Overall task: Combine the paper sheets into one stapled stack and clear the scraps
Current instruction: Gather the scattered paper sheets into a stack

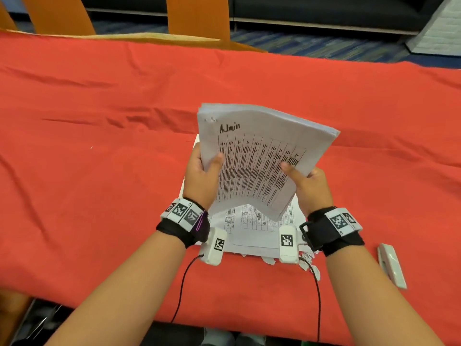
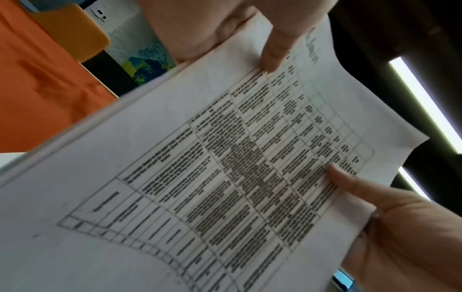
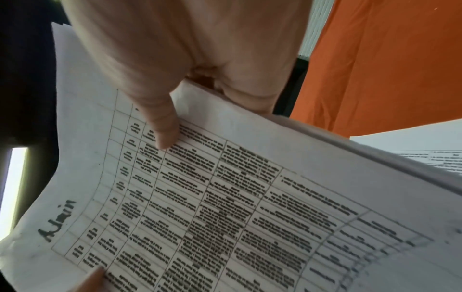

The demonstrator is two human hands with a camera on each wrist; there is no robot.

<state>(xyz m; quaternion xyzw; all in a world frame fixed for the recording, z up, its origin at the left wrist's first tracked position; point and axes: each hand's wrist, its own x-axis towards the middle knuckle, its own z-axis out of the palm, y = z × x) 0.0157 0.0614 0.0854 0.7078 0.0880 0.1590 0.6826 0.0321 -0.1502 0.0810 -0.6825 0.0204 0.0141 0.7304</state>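
A thick stack of printed sheets (image 1: 262, 156), with a table and the handwritten word "Admin" on top, is held tilted and bowed above the red-covered table. My left hand (image 1: 209, 168) grips its left edge, thumb on the top page and fingers hidden behind. My right hand (image 1: 299, 173) grips the right edge the same way. The left wrist view shows the stack (image 2: 225, 177) with my left hand (image 2: 270, 49) above it. In the right wrist view my right hand (image 3: 162, 122) presses its thumb on the stack (image 3: 250, 207). More printed sheets (image 1: 252, 233) lie flat beneath. Torn paper scraps (image 1: 308, 262) lie at their near right corner.
A white stapler (image 1: 390, 264) lies on the red cloth (image 1: 99, 146) to the right of my right wrist. Orange chairs (image 1: 197, 16) stand beyond the table's far edge. The table's near edge runs under my forearms.
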